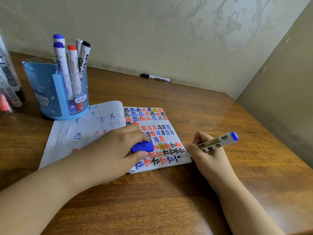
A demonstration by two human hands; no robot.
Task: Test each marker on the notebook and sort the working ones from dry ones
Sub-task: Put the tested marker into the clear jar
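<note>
Right hand [205, 150] gripped blue-ended marker [218, 144], tip on notebook [108, 133] page's lower right corner; left hand [118, 150] pinched blue cap [142, 147] over the page; wooden table [169, 192]; blue holder [55, 92] of markers beyond; patterned wall [169, 34] behind.

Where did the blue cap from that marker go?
In the head view, the left hand pinches the blue cap over the notebook, left of the uncapped marker.
</note>
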